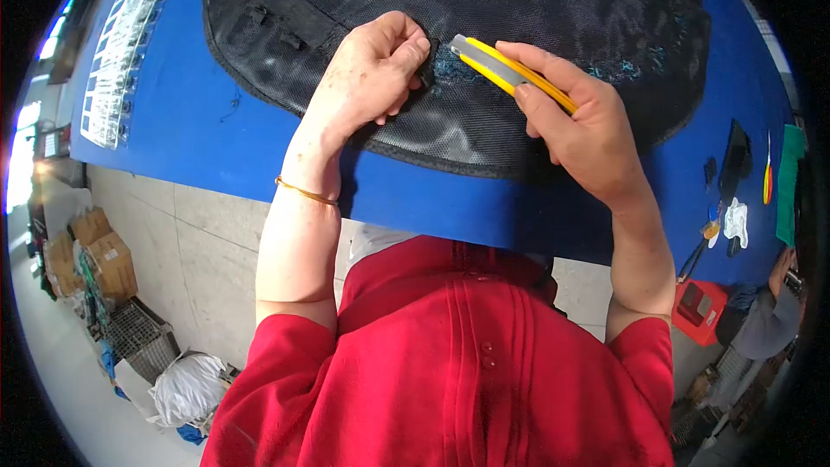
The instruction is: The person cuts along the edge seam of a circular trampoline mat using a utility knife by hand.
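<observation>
A large black mesh piece with a bound, curved edge lies across the blue table. My left hand rests on it, fingers closed in a pinch on a small black fabric strip that is partly hidden by the fingers. My right hand is wrapped round a yellow utility knife. The knife's tip points up and left, close to the pinched strip. Loose blue thread bits lie on the mesh beneath the tip. Several black tabs show on the mesh at upper left.
On the table, a clear sheet with rows of labels lies at left. To the right are a red-and-yellow tool, a green strip and a crumpled white scrap. Cardboard boxes stand at left; another person is at right.
</observation>
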`<control>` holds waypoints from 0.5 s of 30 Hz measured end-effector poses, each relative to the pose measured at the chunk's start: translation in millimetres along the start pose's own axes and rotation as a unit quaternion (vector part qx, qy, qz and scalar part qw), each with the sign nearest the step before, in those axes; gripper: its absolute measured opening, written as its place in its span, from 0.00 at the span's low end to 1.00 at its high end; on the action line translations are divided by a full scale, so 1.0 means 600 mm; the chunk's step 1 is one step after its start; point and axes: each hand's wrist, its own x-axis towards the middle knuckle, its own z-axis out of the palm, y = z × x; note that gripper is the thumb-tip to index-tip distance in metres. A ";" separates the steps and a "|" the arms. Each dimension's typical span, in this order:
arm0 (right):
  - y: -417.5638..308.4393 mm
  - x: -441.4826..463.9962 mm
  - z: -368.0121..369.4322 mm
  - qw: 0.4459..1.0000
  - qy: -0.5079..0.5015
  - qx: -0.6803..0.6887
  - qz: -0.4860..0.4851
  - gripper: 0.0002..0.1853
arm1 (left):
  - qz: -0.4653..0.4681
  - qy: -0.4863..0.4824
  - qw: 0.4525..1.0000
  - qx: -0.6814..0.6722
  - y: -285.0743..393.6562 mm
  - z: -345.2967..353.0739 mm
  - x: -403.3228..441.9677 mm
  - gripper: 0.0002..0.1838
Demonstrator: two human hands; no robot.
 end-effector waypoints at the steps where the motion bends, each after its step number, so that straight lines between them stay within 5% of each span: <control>1: -0.003 0.002 0.001 1.000 -0.003 0.008 0.011 0.20 | -0.002 0.002 1.000 0.004 0.000 0.000 0.000 0.10; 15: 0.002 0.004 0.017 1.000 0.017 -0.012 0.004 0.18 | -0.005 0.008 1.000 0.021 0.002 0.002 -0.002 0.11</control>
